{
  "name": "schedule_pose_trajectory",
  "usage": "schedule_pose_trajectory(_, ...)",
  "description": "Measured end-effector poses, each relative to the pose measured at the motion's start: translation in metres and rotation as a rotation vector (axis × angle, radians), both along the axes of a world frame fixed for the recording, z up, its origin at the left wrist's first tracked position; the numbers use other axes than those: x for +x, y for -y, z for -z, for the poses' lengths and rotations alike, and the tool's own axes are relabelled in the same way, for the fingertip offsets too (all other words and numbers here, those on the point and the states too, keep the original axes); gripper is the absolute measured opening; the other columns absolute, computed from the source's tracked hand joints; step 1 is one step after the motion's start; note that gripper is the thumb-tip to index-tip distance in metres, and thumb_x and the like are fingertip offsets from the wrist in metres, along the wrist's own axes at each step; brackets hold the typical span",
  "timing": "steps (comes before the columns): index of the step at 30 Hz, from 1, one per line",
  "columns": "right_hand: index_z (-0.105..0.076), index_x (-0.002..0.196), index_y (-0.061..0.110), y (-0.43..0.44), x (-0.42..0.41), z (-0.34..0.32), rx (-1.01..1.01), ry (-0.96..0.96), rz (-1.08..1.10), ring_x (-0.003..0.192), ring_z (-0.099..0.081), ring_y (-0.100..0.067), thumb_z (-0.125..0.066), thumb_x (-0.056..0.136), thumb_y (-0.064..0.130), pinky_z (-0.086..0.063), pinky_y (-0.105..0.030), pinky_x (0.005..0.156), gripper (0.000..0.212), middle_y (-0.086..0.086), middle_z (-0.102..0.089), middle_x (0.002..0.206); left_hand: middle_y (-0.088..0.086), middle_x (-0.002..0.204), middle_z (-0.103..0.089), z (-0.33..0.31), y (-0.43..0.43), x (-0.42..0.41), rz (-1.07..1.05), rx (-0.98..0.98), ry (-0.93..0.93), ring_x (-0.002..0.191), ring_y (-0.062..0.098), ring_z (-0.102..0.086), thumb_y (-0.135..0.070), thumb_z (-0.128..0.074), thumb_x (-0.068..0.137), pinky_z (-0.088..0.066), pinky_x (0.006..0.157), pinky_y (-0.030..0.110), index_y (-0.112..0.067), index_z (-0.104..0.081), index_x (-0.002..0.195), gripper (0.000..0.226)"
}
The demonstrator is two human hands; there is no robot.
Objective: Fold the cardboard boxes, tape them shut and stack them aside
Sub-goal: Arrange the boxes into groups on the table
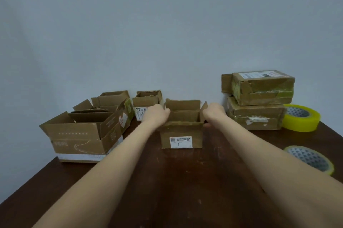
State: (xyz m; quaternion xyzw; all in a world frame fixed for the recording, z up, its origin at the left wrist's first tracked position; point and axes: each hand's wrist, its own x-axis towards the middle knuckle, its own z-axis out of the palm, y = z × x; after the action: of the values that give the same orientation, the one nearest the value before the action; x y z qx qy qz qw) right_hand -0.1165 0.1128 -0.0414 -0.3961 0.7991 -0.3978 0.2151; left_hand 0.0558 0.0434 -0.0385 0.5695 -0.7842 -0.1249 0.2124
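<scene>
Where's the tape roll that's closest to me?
In the head view, the nearest tape roll lies flat by the table's right edge, right of the right forearm, in front of the other tape roll beside the stacked boxes.

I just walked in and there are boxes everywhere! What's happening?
Someone is closing up cardboard boxes at a dark table. The left-hand grip and the right-hand grip hold a small open box in the middle by its left and right sides, up at the top. Its flaps are not folded shut or taped yet. A stack of taped boxes stands at the back right, next to two rolls of yellow tape. More unsealed boxes wait on the left.
</scene>
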Motion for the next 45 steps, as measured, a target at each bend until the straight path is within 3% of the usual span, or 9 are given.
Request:
schedule_pose_trajectory(3, -0.045, 0.07, 0.006, 0.0, 0.002, 0.004, -0.049, 0.083, 0.029, 0.077, -0.068, -0.037, -0.043, 0.095, -0.002, -0.058, -0.037, 0.064, 0.026, -0.014, -0.054, 0.078, 0.014, 0.09, -0.058, 0.011, 0.012, 0.019, -0.059, 0.143, -0.318, 0.069, 0.025, -0.059, -0.016, -0.035, 0.099, -0.056, 0.072, 0.04, 0.001, -0.058, 0.1, 0.028)
schedule_pose_trajectory(8, -0.052, 0.082, 0.004, 0.003, 0.0, 0.011, -0.087, 0.192, 0.05, 0.076, -0.064, -0.031, -0.049, 0.094, 0.003, -0.058, -0.034, 0.062, 0.012, -0.017, -0.058, 0.095, 0.012, 0.096, -0.061, 0.031, 0.009, 0.024, -0.095, 0.282, -0.702, 0.081, 0.022, -0.064, -0.028, -0.035, 0.102, -0.058, 0.079, 0.041, 0.0, -0.058, 0.113, 0.038)
schedule_pose_trajectory(13, -0.056, 0.11, 0.012, -0.018, -0.012, 0.017, -0.123, 0.593, -0.053, 0.102, -0.061, -0.031, -0.038, 0.097, 0.053, -0.052, -0.044, 0.085, 0.046, -0.011, -0.064, 0.108, 0.009, 0.125, -0.059, 0.052, -0.012, 0.032, -0.038, 0.395, -1.006, 0.116, 0.025, -0.055, -0.04, -0.025, 0.104, -0.048, 0.098, 0.039, -0.01, -0.055, 0.128, 0.048)
schedule_pose_trajectory(15, -0.056, 0.116, 0.012, -0.029, -0.019, 0.028, -0.149, 0.618, -0.049, 0.103, -0.059, -0.029, -0.032, 0.101, 0.046, -0.046, -0.045, 0.092, 0.044, -0.01, -0.064, 0.111, 0.005, 0.126, -0.058, 0.067, -0.017, 0.032, -0.093, 0.313, -0.915, 0.114, 0.022, -0.055, -0.03, -0.033, 0.103, -0.046, 0.099, 0.039, -0.015, -0.056, 0.124, 0.035)
schedule_pose_trajectory(18, -0.05, 0.13, 0.014, -0.034, -0.014, 0.052, -0.074, 0.342, -0.195, 0.106, -0.055, -0.022, -0.058, 0.094, 0.023, -0.049, -0.039, 0.089, 0.038, -0.007, -0.058, 0.124, 0.008, 0.136, -0.052, 0.084, -0.023, 0.028, -0.141, 0.222, -0.623, 0.122, 0.023, -0.051, -0.016, -0.047, 0.096, -0.044, 0.103, 0.04, -0.015, -0.044, 0.137, 0.041)
schedule_pose_trajectory(21, -0.045, 0.129, 0.015, -0.015, 0.01, 0.067, -0.019, 0.178, -0.271, 0.108, -0.057, -0.021, -0.073, 0.082, 0.029, -0.054, -0.04, 0.086, 0.056, -0.002, -0.055, 0.121, 0.007, 0.134, -0.052, 0.094, -0.021, 0.025, -0.157, 0.231, -0.523, 0.119, 0.024, -0.053, -0.02, -0.055, 0.092, -0.046, 0.1, 0.042, -0.018, -0.039, 0.138, 0.049)
schedule_pose_trajectory(24, -0.048, 0.126, 0.016, 0.008, 0.039, 0.07, -0.047, 0.01, -0.167, 0.106, -0.061, -0.024, -0.066, 0.087, 0.037, -0.051, -0.044, 0.092, 0.048, -0.002, -0.059, 0.119, 0.006, 0.132, -0.052, 0.093, -0.006, 0.037, -0.212, 0.226, -0.51, 0.113, 0.024, -0.056, -0.026, -0.056, 0.091, -0.049, 0.095, 0.043, -0.021, -0.038, 0.139, 0.051)
schedule_pose_trajectory(35, -0.043, 0.133, 0.015, 0.095, 0.109, 0.073, -0.084, 0.052, -0.216, 0.115, -0.055, -0.027, -0.057, 0.089, 0.022, -0.048, -0.041, 0.095, 0.047, -0.007, -0.056, 0.128, 0.017, 0.144, -0.034, 0.08, 0.067, 0.073, -0.384, 0.195, -0.535, 0.128, 0.035, -0.042, -0.019, -0.048, 0.095, -0.037, 0.107, 0.041, -0.01, -0.027, 0.147, 0.057)
schedule_pose_trajectory(45, -0.039, 0.142, 0.015, 0.083, 0.098, 0.058, -0.092, -0.041, -0.283, 0.124, -0.049, -0.028, -0.057, 0.091, 0.021, -0.043, -0.036, 0.096, 0.054, -0.009, -0.048, 0.139, 0.014, 0.136, -0.048, 0.064, 0.039, 0.042, -0.344, 0.229, -0.472, 0.118, 0.031, -0.051, -0.02, -0.052, 0.091, -0.046, 0.098, 0.041, -0.007, -0.038, 0.139, 0.051)
